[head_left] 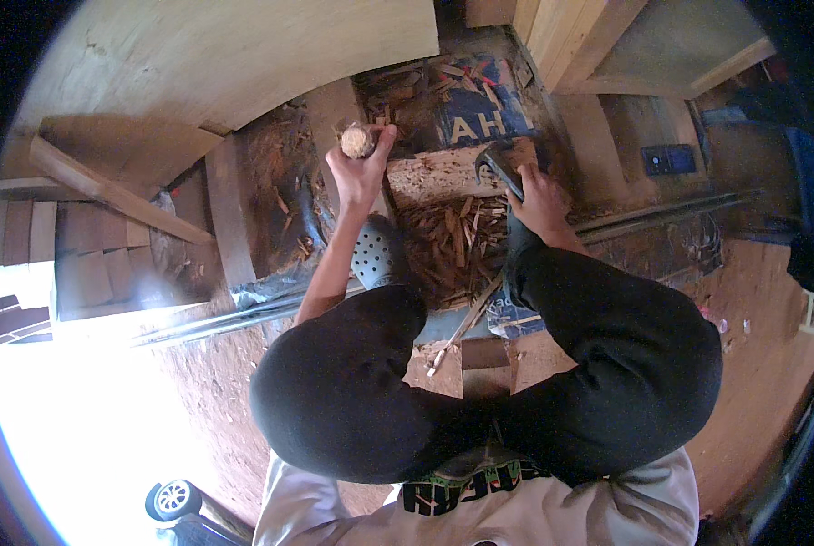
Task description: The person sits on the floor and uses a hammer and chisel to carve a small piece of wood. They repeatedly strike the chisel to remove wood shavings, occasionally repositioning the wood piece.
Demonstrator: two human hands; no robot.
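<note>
My left hand (357,182) is closed around a round piece of wood (357,141), whose pale, rough end faces up. In my right hand (544,202) is a dark hand tool (491,166) with a curved, hooked head; its exact kind is hard to make out. The tool's head is over or against the right part of a chipped log (430,176) lying crosswise between my feet. Splintered wood chips (457,232) are heaped on the near side of the log.
A blue printed sheet (471,100) with chips on it lies beyond the log. My left foot wears a perforated grey clog (375,255). Large wooden panels (243,55) rise at the far left, with wooden frames (598,41) at the far right. A blue box (668,160) sits right.
</note>
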